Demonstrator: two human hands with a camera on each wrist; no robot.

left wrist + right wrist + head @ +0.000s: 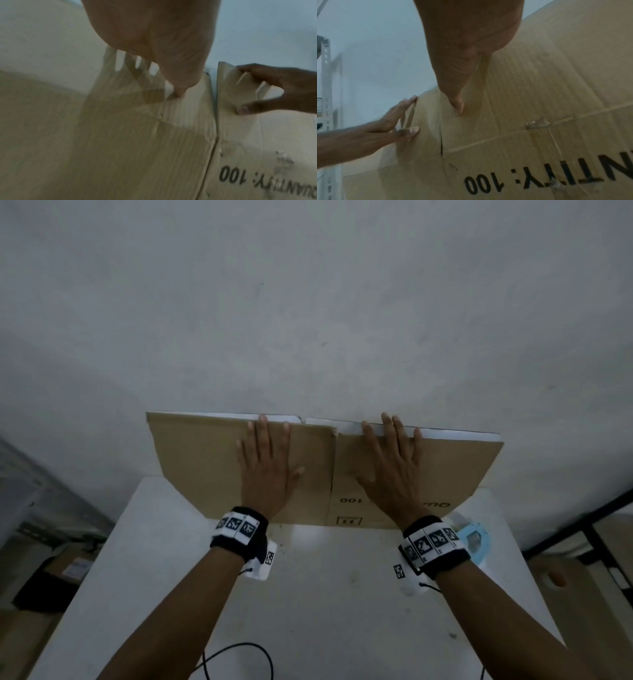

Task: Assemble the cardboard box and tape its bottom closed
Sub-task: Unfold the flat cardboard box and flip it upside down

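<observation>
While the flattened brown cardboard box (pixel 205 460) stood tilted on the white counter (pixel 318 594) against the pale wall (pixel 308 302), the left hand (pixel 265 470) and right hand (pixel 390 470) each lay flat on 1 of its 2 upper flaps, fingers (pixel 262 429) straight and spread. A light blue tape dispenser (pixel 474 539) sat just beside the right wrist.

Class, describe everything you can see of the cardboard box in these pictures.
The cardboard box is brown corrugated board, not yet squared up, its near edge on the white table and its top leaning away toward the wall. A slit separates two upper flaps, white on their far faces. Upside-down black print reads "100". The left hand and right hand press flat on the flaps, fingers at the top edge.
</observation>
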